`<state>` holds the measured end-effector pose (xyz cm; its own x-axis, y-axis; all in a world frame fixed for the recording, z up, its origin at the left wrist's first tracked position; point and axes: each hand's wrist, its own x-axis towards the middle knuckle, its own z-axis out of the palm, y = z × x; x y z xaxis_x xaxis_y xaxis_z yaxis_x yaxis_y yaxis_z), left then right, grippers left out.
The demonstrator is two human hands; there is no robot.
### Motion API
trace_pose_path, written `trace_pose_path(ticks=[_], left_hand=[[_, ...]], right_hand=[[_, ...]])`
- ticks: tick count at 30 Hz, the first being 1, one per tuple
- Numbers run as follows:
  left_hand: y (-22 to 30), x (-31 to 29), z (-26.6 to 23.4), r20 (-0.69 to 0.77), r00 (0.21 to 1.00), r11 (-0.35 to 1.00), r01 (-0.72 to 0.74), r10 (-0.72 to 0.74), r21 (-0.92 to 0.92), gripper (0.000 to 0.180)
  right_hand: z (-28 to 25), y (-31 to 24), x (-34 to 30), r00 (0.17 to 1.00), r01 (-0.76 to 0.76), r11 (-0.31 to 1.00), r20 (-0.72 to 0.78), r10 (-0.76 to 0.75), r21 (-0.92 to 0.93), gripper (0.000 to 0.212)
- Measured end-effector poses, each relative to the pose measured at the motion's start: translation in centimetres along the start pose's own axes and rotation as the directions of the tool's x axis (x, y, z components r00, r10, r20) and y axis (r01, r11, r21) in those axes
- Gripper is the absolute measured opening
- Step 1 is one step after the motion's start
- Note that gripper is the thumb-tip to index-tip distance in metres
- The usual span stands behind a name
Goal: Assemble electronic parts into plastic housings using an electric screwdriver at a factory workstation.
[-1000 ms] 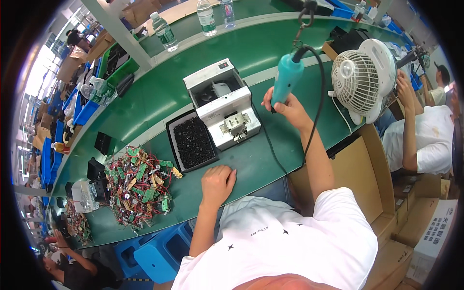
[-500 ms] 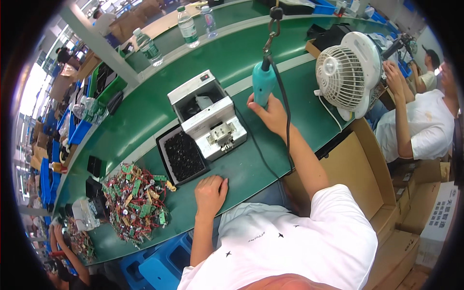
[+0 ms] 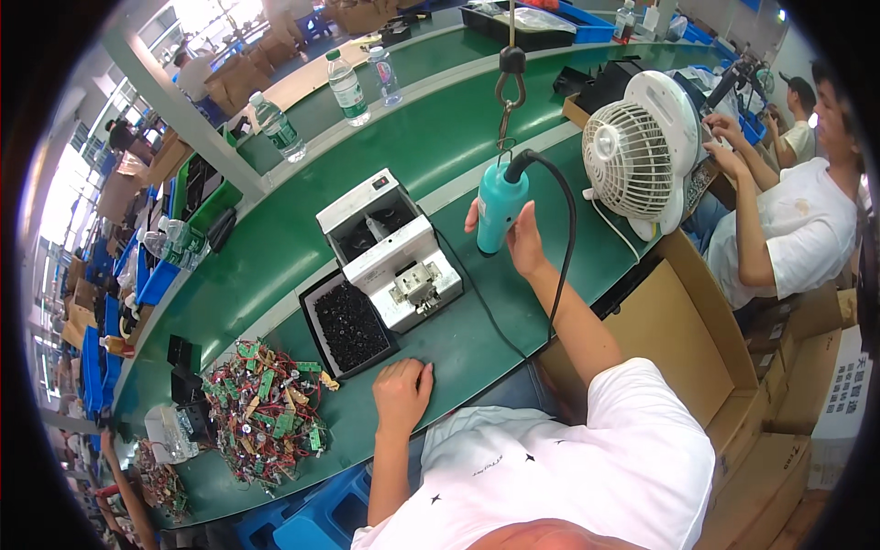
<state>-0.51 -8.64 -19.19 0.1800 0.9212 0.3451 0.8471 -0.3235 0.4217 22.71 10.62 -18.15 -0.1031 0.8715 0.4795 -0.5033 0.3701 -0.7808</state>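
right hand (image 3: 526, 247): thumb, fingers parted around teal driver (image 3: 501, 206); left hand (image 3: 401, 394) curled near bench (image 3: 449, 344) edge, mostly bare between.

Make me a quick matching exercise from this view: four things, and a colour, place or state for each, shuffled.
1. driver
2. fan
3. circuit boards
4. left hand

A. heaped in a pile
B. resting at the bench's near edge
C. teal, at the right hand
D. white, with a round grille

Pairs: 1-C, 2-D, 3-A, 4-B
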Motion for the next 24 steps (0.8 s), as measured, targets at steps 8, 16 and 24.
trace_pose_path(ticks=[8,16,24], left_hand=[[0.7,-0.5,-0.9,0.067,0.997,0.999,-0.045,0.045,-0.009,0.028],[1.9,-2.7,-0.7,0.113,0.992,0.990,-0.068,0.054,0.120,0.046],[2.0,-2.5,-0.6,0.125,0.991,0.986,-0.075,0.056,0.151,0.044]], right_hand=[[-1.5,1.3,2.2,0.964,-0.143,0.985,-0.239,0.118,-0.091,0.034],[-7.2,7.0,13.1,0.979,-0.194,0.623,-0.189,0.075,-0.757,0.028],[-17.7,10.3,24.4,0.851,-0.486,-0.072,-0.453,-0.265,-0.871,0.027]])
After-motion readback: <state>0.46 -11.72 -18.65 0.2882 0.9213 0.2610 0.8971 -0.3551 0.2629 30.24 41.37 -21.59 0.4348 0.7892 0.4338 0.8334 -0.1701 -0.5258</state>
